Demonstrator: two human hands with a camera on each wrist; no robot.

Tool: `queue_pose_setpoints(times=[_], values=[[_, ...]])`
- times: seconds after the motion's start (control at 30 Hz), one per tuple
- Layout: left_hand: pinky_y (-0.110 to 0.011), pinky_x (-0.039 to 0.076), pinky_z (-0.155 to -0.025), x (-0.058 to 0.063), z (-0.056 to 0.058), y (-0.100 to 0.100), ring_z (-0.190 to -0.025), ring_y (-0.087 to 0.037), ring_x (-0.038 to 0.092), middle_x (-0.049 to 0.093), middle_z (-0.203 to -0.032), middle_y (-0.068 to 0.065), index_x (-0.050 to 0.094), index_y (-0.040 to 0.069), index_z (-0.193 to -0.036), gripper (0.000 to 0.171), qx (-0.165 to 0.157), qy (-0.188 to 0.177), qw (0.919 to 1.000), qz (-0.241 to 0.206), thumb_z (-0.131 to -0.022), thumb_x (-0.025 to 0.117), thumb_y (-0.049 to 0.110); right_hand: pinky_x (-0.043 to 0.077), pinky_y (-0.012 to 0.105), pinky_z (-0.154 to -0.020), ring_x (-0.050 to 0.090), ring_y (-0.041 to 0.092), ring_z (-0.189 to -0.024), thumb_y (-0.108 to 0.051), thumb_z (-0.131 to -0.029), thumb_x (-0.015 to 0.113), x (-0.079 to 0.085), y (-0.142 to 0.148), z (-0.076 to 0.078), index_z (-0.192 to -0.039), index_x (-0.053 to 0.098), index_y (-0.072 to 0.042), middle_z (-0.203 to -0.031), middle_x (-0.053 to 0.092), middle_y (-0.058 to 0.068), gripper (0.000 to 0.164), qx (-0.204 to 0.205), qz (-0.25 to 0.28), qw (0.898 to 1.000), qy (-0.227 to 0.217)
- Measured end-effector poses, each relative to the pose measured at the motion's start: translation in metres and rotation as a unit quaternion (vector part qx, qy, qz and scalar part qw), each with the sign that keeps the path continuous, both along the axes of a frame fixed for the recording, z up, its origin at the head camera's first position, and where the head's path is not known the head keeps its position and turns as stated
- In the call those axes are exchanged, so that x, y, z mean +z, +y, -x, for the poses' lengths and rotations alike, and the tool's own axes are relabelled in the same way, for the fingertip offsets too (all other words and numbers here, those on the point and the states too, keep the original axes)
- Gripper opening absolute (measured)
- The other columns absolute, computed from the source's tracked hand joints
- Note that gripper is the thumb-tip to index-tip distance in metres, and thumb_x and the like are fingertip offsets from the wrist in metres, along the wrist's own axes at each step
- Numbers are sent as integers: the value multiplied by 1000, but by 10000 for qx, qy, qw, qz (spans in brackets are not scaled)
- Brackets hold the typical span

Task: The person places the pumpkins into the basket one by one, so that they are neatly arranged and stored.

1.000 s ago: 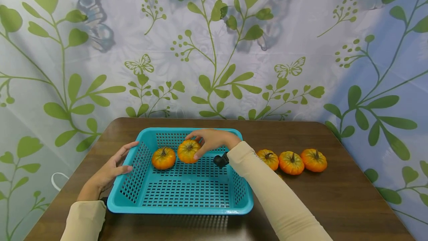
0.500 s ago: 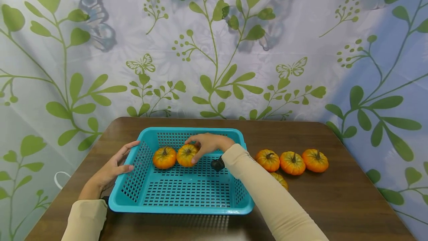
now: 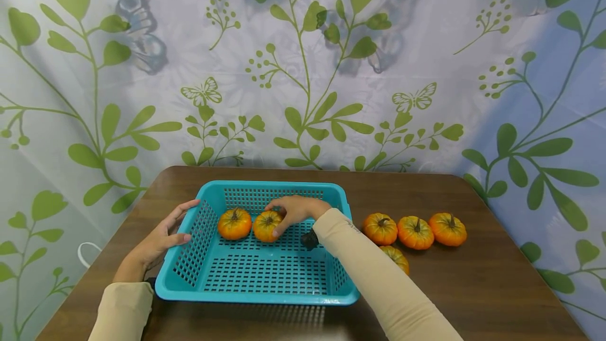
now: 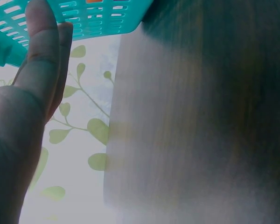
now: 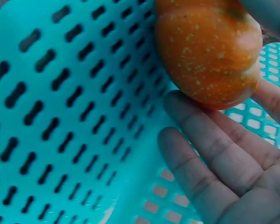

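A small orange pumpkin (image 3: 267, 226) is held between the thumb and fingers of my right hand (image 3: 295, 211), inside the turquoise basket (image 3: 265, 297). In the right wrist view the same pumpkin (image 5: 207, 51) is close against the perforated basket floor, with fingertips under its side. To its left, a second pumpkin (image 3: 234, 224) sits in the basket, stem up. My left hand (image 3: 158, 238) rests at the basket's left side, fingertips and thumb on the rim. In the left wrist view its fingers (image 4: 43, 56) look straight against the basket wall.
Right of the basket, several more pumpkins (image 3: 415, 232) stand on the brown wooden table (image 3: 473, 288). One of them (image 3: 396, 258) is partly hidden by my right sleeve. A patterned cloth (image 3: 303, 67) hangs behind the table. A white cable (image 3: 85, 254) loops by the left edge.
My right hand has lowered the pumpkin toward the basket floor, right of the other one. The left hand stays at the rim. The pumpkin behind my right sleeve shows more.
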State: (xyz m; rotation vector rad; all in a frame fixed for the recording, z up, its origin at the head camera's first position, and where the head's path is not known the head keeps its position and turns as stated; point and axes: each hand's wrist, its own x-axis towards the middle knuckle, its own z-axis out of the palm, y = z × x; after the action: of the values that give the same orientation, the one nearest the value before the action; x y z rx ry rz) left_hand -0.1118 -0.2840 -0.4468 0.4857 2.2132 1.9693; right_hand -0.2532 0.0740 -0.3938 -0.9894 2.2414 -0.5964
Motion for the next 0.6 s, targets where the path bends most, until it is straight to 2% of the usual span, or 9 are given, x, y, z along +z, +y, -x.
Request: queue_pose_setpoints(times=[0.17, 0.37, 0.6], values=[[-46, 65, -85, 1, -1, 0, -113, -20, 69, 54, -142, 11, 41, 39, -159, 69, 91, 2, 9999, 56, -100, 61, 8, 50, 48, -112, 57, 33, -139, -28, -95, 86, -6, 1, -2, -160, 49, -14, -156, 54, 16, 76, -211, 162, 9996, -16], [-47, 65, -85, 1, 0, 1, -113, -20, 68, 54, -142, 11, 41, 39, -159, 70, 186, -38, 9997, 142, -100, 61, 8, 51, 48, -111, 60, 33, -136, -28, -94, 87, -11, 2, -3, -150, 51, -16, -149, 61, 16, 67, -394, 278, 9988, 7], [-46, 65, -85, -1, 0, 0, -113, -19, 68, 53, -141, 11, 41, 40, -158, 71, 192, 9, 9997, 174, -99, 61, 7, 53, 48, -109, 63, 31, -132, -29, -94, 88, -13, 1, -3, -150, 54, -18, -146, 63, 14, 67, -386, 304, 9986, 204]])
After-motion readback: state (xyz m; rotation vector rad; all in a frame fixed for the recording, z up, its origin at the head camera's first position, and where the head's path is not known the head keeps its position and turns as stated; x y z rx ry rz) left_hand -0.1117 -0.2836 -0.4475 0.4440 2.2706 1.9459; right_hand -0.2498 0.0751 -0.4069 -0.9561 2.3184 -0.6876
